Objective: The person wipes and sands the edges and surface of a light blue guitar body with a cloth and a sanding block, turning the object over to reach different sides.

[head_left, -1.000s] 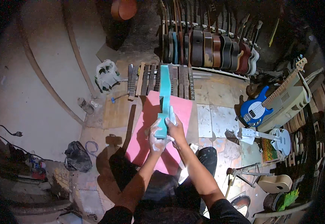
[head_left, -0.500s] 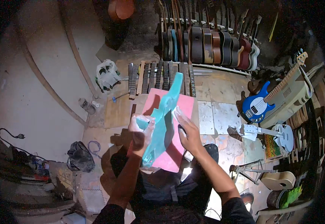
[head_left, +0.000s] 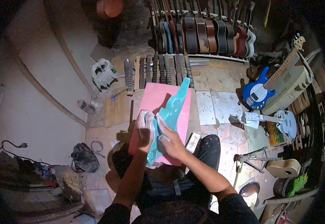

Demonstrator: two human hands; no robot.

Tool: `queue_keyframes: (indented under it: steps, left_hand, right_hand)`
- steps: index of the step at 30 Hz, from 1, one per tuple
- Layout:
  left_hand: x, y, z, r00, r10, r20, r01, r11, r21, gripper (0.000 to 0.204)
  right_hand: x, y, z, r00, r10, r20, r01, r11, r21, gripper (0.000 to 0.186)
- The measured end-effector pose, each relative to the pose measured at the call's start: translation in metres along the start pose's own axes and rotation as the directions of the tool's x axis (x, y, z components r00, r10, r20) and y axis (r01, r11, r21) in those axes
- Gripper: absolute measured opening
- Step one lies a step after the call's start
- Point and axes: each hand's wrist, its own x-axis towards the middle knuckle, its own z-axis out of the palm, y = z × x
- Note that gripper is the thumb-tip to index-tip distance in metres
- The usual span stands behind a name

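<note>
A teal guitar body (head_left: 173, 108), long and curved with a pointed far end, lies tilted across a pink board (head_left: 151, 98) over my lap. My left hand (head_left: 145, 128) is wrapped round its left edge, with pale dust on the fingers. My right hand (head_left: 170, 140) presses against the guitar body from the right, fingers together and pointing toward my left hand. A small pale patch shows at the right hand's fingers; whatever lies beneath them is hidden.
Several guitar necks (head_left: 155, 71) lie beyond the board, before a rack of guitars (head_left: 209, 35). To the right are a blue bass guitar (head_left: 260, 93), a white guitar (head_left: 289, 125) and a metal stand (head_left: 251, 159). A black bag (head_left: 85, 157) lies left; a pale block (head_left: 193, 143) sits by my right knee.
The guitar body has tipped flatter, its far end swinging to the right. My right hand has come down and left, close beside my left hand, which keeps its grip. The view has shifted slightly.
</note>
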Motion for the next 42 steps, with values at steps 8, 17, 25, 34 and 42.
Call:
queue_keyframes:
  steps: [8, 17, 25, 34, 42]
  left_hand:
    - [0.000, 0.041, -0.002, 0.981, -0.194, 0.026, 0.184, 0.958, 0.219, 0.032]
    - [-0.008, 0.006, -0.002, 0.990, -0.139, -0.008, 0.135, 0.975, -0.175, 0.029]
    - [-0.014, 0.010, -0.020, 0.999, 0.009, 0.046, -0.005, 0.998, -0.070, 0.025]
    - [-0.016, -0.006, -0.025, 0.998, 0.016, 0.065, -0.010, 0.995, -0.101, 0.026]
    - [-0.032, -0.005, -0.022, 0.994, 0.088, -0.058, -0.095, 0.987, -0.129, 0.026]
  right_hand:
    - [-0.002, -0.026, 0.012, 0.989, -0.085, -0.124, 0.055, 0.971, -0.231, 0.079]
    - [-0.009, -0.033, 0.028, 0.991, -0.011, -0.131, -0.020, 0.973, -0.230, 0.075]
    - [-0.007, -0.021, 0.015, 0.994, 0.088, -0.063, -0.101, 0.964, -0.244, 0.071]
    - [-0.009, -0.062, -0.004, 0.969, 0.247, 0.029, -0.220, 0.904, -0.368, 0.056]
    - [-0.011, -0.068, -0.004, 0.952, 0.304, 0.039, -0.270, 0.892, -0.362, 0.063]
